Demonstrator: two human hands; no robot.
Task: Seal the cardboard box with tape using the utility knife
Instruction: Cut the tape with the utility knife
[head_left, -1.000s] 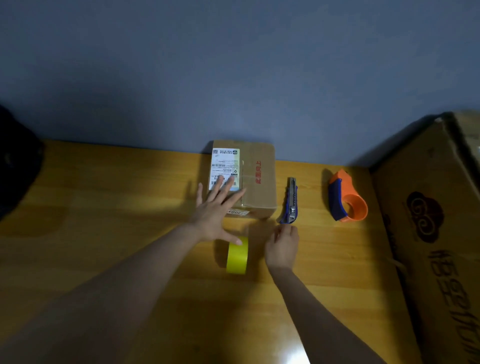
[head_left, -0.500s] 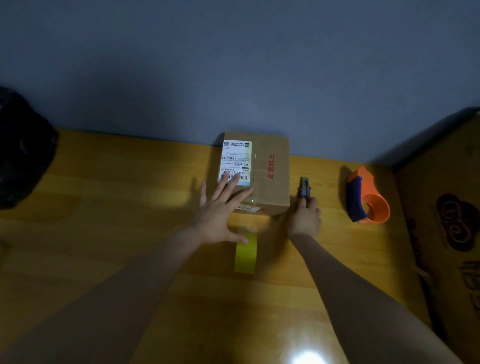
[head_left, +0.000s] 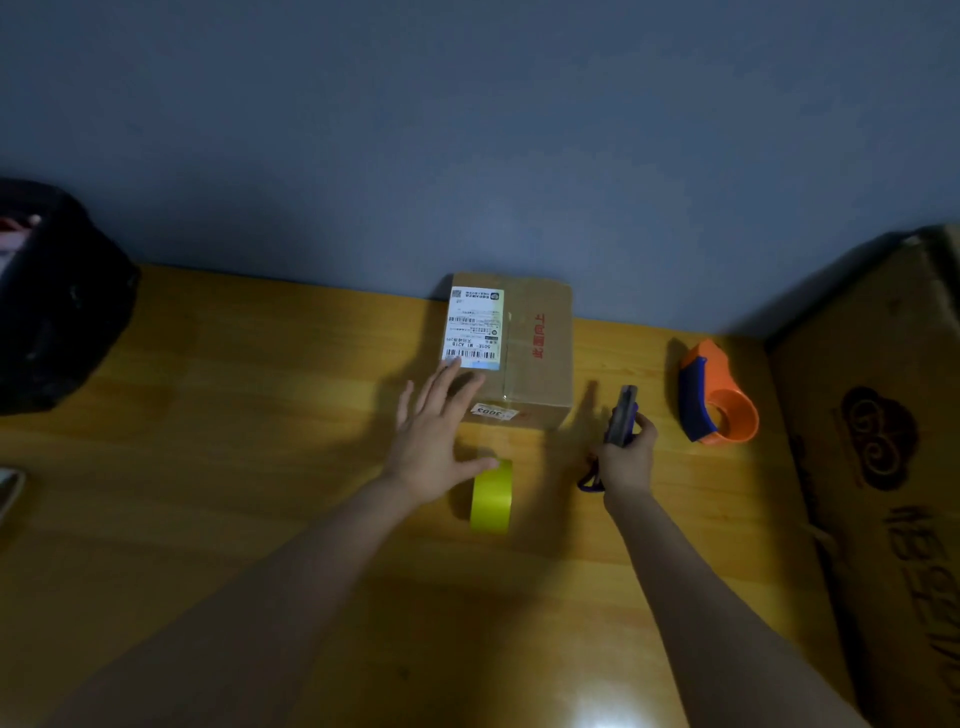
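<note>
Right hand (head_left: 626, 460) in a clenched grip around the utility knife (head_left: 621, 415), lifted off the desk (head_left: 260, 441) just right of the cardboard box (head_left: 535, 353). Left hand (head_left: 434, 441) spread flat, released, fingertips at the white barcode label (head_left: 472, 329); sticker (head_left: 493, 413) reading "3003", red print illegible. Yellow tape roll (head_left: 492, 496) on edge under the thumb; orange tape dispenser (head_left: 719, 397) at right.

The box (head_left: 537, 343) is brown cardboard with red characters and a white label (head_left: 474, 328) printed in black bars. The tape roll (head_left: 491, 496) is yellow-green, the knife (head_left: 621, 418) grey with a blue-purple handle – and the dispenser (head_left: 719, 397) is orange and dark blue. The table (head_left: 234, 415) is honey-yellow wood, the wall (head_left: 467, 130) grey-blue, the bag (head_left: 57, 306) black.
</note>
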